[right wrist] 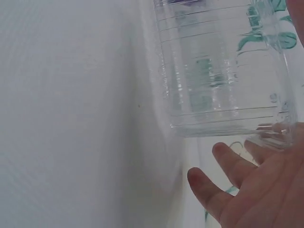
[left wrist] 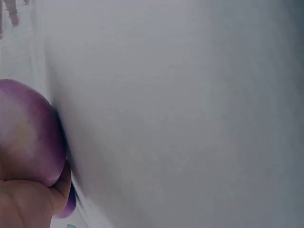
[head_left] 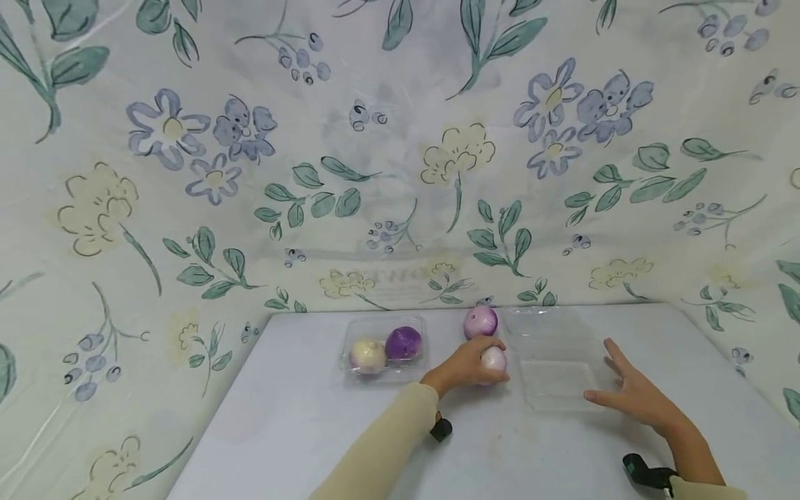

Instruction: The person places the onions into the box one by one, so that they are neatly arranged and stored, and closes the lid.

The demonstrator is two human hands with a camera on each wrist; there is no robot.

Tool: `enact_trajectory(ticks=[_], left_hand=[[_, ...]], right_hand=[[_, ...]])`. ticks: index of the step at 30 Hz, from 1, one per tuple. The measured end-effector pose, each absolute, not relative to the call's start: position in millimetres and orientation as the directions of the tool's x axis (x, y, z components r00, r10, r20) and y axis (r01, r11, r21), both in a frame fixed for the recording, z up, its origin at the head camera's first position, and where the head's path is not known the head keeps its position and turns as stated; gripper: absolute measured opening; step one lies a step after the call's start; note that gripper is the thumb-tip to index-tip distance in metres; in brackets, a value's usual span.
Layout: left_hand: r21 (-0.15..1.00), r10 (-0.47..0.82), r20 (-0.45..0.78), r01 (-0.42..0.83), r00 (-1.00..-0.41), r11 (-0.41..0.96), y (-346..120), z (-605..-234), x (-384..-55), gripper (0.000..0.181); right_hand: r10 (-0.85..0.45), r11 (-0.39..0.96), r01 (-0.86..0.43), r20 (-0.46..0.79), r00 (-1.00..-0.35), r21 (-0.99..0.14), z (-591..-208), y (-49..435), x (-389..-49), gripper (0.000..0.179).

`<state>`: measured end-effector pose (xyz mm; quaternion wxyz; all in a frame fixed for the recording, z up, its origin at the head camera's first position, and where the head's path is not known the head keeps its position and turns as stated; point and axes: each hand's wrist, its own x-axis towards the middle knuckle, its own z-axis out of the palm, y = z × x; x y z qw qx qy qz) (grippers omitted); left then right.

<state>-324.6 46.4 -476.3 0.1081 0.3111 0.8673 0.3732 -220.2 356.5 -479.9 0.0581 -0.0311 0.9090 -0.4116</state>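
Observation:
My left hand [head_left: 469, 362] grips a round purple-and-white vegetable [head_left: 494, 360], fingers and thumb around its sides; in the left wrist view its smooth purple skin [left wrist: 29, 135] shows close to the table. Just behind it on the table lies a second purple-and-white vegetable [head_left: 480, 322]. To the right is a clear plastic clamshell box [head_left: 553, 403], lid laid back. At that box's right side, my right hand [head_left: 637, 392] has its fingers spread, holding nothing. The right wrist view shows the box's clear wall [right wrist: 209, 123] beside those fingers [right wrist: 206, 190].
Another clear plastic box [head_left: 350, 375] stands on the left of the white table [head_left: 281, 430], with one cream-coloured vegetable [head_left: 367, 356] and one deep purple vegetable [head_left: 403, 343] inside. A flower-patterned sheet [head_left: 387, 187] hangs behind the table and along its sides.

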Motion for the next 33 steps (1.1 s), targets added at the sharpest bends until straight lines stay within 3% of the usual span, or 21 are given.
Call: enact_trajectory(ticks=[6,26,33], left_hand=[[0.718,0.63,0.038,0.46,-0.775,0.522,46.1,-478.4,-324.7,0.051],[0.704,0.684,0.02,0.497,-0.729,0.508,37.9,-478.0,-324.9,0.072],[0.645,0.651,0.004,0.499,-0.759,0.579,37.3,-474.8,-323.1,0.08]], right_hand=[[-0.102,0.674,0.049,-0.158,-0.982,-0.737,-483.8,358.1,-219.8,0.124],[-0.128,0.624,0.004,-0.107,-0.986,-0.781,-487.3,351.5,-221.7,0.121],[-0.133,0.615,0.015,-0.123,-0.983,-0.788,-488.5,351.6,-223.8,0.121]])
